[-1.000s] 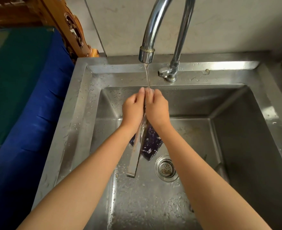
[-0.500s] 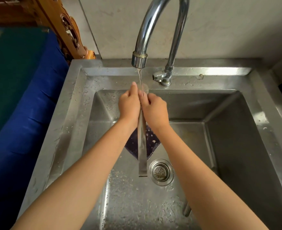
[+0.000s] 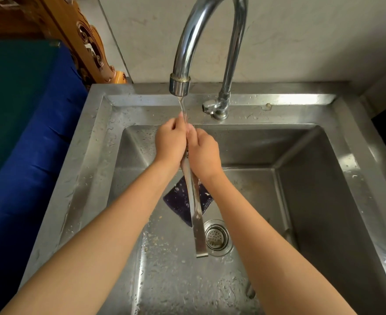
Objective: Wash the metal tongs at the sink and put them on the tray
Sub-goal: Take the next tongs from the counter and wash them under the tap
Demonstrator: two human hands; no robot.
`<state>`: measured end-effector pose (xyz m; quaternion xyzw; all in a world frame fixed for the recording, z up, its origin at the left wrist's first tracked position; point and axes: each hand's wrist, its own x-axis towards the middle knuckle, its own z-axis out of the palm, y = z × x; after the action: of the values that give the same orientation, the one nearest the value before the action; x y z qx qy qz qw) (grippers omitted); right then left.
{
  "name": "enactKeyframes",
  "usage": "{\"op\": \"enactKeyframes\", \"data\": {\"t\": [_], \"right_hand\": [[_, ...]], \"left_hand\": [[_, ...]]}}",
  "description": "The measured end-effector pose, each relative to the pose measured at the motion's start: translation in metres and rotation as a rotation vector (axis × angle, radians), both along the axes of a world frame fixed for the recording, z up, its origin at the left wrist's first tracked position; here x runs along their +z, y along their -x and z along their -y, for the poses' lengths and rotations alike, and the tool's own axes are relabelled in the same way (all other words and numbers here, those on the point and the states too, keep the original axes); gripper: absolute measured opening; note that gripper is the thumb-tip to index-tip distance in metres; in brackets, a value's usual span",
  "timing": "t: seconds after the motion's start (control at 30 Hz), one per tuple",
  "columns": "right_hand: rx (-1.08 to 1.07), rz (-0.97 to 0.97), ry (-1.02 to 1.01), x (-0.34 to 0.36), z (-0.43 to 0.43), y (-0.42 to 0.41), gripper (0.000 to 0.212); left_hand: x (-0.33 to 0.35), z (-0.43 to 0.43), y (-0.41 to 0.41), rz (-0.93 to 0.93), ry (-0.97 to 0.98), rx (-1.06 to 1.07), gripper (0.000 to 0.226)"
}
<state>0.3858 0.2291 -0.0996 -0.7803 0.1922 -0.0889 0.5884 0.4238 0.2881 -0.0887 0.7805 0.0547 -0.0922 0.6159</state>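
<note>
The metal tongs [image 3: 196, 214] hang nearly upright over the steel sink [image 3: 312, 201], handle end pointing down toward me. My left hand [image 3: 170, 142] and my right hand [image 3: 202, 151] are pressed together around the tongs' upper part, which they hide. A thin stream of water from the chrome tap [image 3: 180, 84] falls onto my fingertips. No tray is in view.
A dark purple scrub pad [image 3: 179, 198] lies on the sink floor behind the tongs, beside the round drain strainer [image 3: 217, 237]. The tap's valve [image 3: 217, 108] stands on the back rim. A blue and green covered surface [image 3: 28, 133] lies left of the sink.
The tongs' lower end has swung from left to slightly right, over the drain. My hands stay clasped on the tongs under the stream.
</note>
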Motion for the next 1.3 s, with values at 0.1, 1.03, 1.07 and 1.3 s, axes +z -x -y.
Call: {"op": "enactKeyframes", "data": {"t": [0.1, 1.03, 1.07, 1.3], "right_hand": [[-0.041, 0.019, 0.011, 0.003, 0.002, -0.002, 0.039], [0.074, 0.027, -0.088, -0.004, -0.011, -0.002, 0.036], [0.067, 0.024, -0.066, -0.005, -0.011, -0.002, 0.038], [-0.088, -0.004, -0.071, 0.004, 0.010, -0.024, 0.046]], "left_hand": [[0.001, 0.005, 0.008, 0.037, -0.031, 0.004, 0.036], [-0.009, -0.037, 0.056, -0.015, -0.060, -0.064, 0.034], [-0.009, -0.038, 0.059, -0.046, -0.046, -0.058, 0.032], [-0.013, -0.053, 0.088, -0.092, 0.005, -0.061, 0.037]]}}
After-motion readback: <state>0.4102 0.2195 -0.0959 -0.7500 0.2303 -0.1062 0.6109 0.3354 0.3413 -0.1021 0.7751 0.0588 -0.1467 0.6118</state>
